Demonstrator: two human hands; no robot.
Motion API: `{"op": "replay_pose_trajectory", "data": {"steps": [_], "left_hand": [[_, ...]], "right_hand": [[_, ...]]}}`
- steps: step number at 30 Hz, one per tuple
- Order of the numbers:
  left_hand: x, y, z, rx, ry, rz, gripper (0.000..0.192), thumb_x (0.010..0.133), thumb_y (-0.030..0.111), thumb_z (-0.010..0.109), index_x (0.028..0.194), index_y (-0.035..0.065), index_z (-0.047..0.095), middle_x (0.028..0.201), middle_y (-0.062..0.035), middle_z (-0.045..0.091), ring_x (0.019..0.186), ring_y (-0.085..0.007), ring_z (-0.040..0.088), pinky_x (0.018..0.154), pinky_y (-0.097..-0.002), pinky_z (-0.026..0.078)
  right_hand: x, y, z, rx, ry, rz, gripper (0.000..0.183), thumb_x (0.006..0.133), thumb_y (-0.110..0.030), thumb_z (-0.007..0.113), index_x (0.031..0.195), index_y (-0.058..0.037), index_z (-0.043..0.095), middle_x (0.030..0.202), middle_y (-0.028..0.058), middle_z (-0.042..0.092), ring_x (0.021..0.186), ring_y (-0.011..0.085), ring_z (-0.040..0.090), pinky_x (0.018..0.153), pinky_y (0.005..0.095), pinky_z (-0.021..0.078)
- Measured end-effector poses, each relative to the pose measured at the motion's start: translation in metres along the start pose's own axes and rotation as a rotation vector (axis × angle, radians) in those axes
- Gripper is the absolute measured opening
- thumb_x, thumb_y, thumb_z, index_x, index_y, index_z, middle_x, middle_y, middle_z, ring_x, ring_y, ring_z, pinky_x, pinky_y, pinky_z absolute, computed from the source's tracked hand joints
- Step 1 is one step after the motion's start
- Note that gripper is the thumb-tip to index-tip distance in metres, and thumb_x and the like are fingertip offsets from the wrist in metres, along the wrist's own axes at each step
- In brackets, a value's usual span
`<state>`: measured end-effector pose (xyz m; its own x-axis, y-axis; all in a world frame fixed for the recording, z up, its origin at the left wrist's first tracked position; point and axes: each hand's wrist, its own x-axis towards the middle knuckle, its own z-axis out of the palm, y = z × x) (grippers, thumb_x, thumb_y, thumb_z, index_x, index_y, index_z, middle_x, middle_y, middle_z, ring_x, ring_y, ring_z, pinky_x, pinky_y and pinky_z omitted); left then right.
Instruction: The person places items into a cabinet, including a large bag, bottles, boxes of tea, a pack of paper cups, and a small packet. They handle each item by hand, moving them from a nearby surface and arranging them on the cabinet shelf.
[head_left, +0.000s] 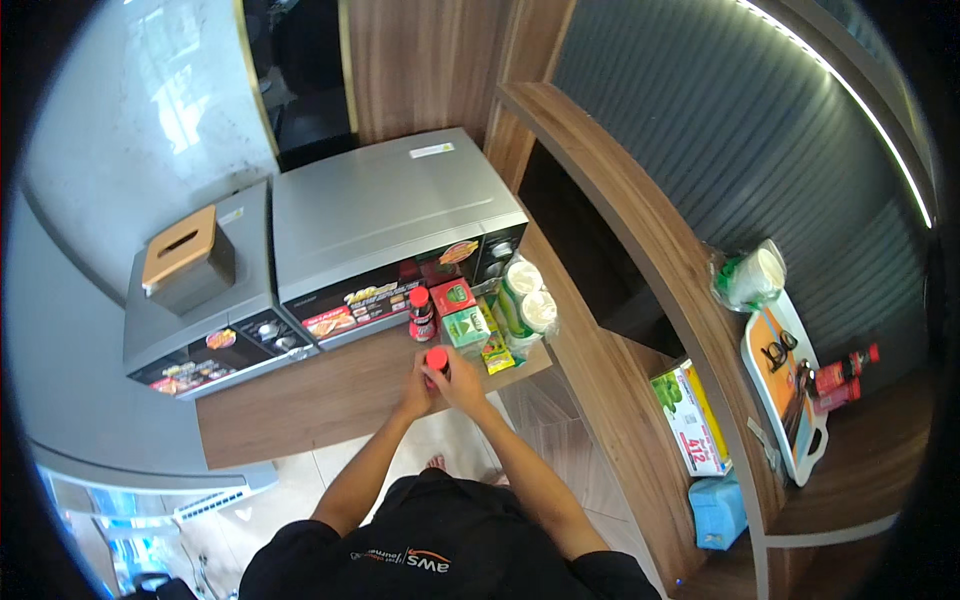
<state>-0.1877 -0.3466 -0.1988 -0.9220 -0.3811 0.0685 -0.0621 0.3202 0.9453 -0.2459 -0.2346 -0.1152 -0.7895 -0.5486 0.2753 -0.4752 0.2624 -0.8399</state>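
Note:
Both of my hands are around a small red-capped bottle (437, 358) above the front edge of the wooden counter (300, 412). My left hand (415, 386) holds its left side, and my right hand (461, 382) has its fingers at the cap and right side. Just behind them a second red-capped bottle (421, 319) stands upright near the microwave front. To its right are a red box (451, 297) and a green box (465, 328). Yellow-green packets (496, 349) lie beside the boxes, next to plastic-wrapped cups (529, 300). My fingers hide most of the held bottle.
Two microwave ovens (382, 202) stand along the back, the left one bearing a tissue box with a wooden lid (182, 247). At right, a wooden shelf unit (637, 187) holds a tray (784, 390), glasses (778, 351), two red-capped bottles (832, 379), wrapped cups (750, 277) and a printed box (690, 420).

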Motion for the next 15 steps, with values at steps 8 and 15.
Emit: {"op": "replay_pose_trajectory", "data": {"steps": [8, 15], "left_hand": [[-0.017, 0.019, 0.013, -0.32, -0.243, -0.02, 0.062, 0.067, 0.004, 0.079, 0.123, 0.0052, 0.051, 0.107, -0.008, 0.062, 0.089, -0.0203, 0.06, 0.077, -0.0348, 0.05], [-0.018, 0.113, 0.028, -0.373, -0.387, 0.258, 0.059, 0.072, 0.013, 0.08, 0.122, 0.0015, 0.051, 0.111, -0.0093, 0.06, 0.102, -0.0171, 0.059, 0.09, -0.0339, 0.047]], "right_hand": [[-0.031, -0.01, -0.044, 0.1, -0.063, 0.145, 0.044, 0.079, -0.025, 0.075, 0.114, -0.0053, 0.058, 0.069, 0.0082, 0.06, 0.056, 0.0154, 0.057, 0.056, 0.0294, 0.0458], [-0.087, -0.033, -0.105, 0.213, 0.204, 0.047, 0.056, 0.083, -0.023, 0.071, 0.131, -0.0047, 0.047, 0.104, 0.0099, 0.058, 0.086, 0.0165, 0.057, 0.076, 0.0309, 0.047]]}}
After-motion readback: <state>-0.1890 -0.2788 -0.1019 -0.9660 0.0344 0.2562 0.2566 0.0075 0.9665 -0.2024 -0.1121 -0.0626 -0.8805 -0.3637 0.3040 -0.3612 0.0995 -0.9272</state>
